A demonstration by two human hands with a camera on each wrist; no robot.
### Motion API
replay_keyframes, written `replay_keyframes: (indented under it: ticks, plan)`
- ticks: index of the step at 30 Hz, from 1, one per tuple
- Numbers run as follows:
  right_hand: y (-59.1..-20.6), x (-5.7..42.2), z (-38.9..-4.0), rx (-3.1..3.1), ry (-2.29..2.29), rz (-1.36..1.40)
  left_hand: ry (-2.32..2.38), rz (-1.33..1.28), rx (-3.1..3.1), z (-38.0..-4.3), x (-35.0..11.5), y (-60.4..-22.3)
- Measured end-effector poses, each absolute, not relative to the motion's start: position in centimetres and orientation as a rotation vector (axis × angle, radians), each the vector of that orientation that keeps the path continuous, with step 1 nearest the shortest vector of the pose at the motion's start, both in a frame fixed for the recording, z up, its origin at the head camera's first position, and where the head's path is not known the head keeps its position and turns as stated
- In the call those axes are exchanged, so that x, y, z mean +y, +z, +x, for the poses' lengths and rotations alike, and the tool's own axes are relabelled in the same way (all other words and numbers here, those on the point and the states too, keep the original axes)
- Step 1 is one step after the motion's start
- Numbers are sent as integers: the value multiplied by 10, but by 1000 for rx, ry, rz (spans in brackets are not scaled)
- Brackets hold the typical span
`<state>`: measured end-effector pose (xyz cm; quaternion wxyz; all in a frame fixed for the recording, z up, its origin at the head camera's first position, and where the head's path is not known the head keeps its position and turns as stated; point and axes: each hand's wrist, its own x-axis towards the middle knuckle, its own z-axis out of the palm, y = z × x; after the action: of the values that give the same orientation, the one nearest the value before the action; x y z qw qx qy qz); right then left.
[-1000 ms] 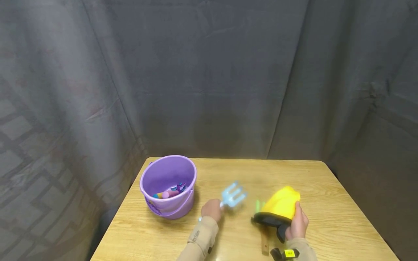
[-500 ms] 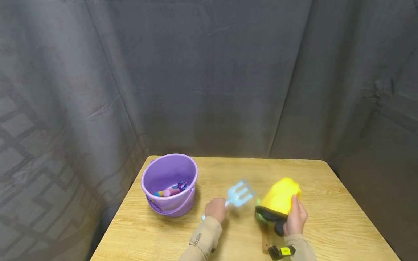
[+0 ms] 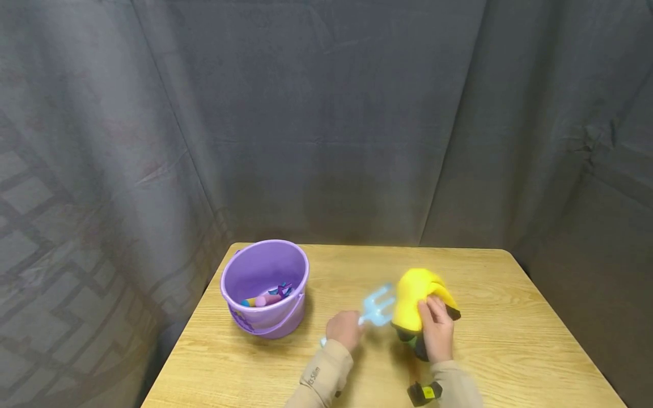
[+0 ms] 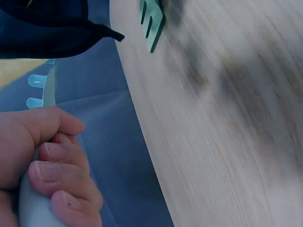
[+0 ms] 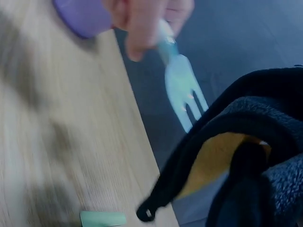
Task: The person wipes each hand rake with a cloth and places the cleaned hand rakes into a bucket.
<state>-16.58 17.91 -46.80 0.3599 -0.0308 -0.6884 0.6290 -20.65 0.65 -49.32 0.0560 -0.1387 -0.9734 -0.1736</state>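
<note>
My left hand (image 3: 344, 328) grips the pale handle of a light blue toy hand fork (image 3: 376, 307), its tines pointing away and to the right. The left wrist view shows the fingers (image 4: 59, 170) curled round that handle. In my right hand (image 3: 437, 328) is a soft yellow cloth piece with black edging (image 3: 410, 300), pinched between thumb and fingers. Dark fleecy material (image 5: 255, 106) shows on its underside. The fork's tines come right up to the cloth's left side. Below the cloth lies a green-tined tool (image 4: 152, 23), mostly hidden in the head view.
A purple bucket (image 3: 278, 326) stands at the left of the wooden table (image 3: 510, 317). Inside it lie a pink-ended rod (image 3: 267, 299) and other small colourful items. Grey curtains (image 3: 326, 124) hang behind and on both sides.
My left hand has moved right with the fork. The right hand has swung the yellow cloth left and turned it, bringing it close to the fork. The bucket stays in place.
</note>
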Motion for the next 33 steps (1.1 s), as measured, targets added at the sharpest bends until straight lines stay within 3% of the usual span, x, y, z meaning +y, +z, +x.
replay_keyframes:
  ticks: [6, 11, 24, 33]
  plan:
    - [-478, 166, -176, -1914, 1284, 281, -484, -456, -2925, -202, 10, -488]
    - [-489, 161, -182, -2064, 972, 369, -452, -483, -2908, -198, 14, -484]
    - [-493, 160, -182, -2353, 723, 210, -362, -536, -2851, -189, 18, -483]
    - [-489, 167, -184, -2398, 804, 40, -249, -584, -2793, -185, 21, -478]
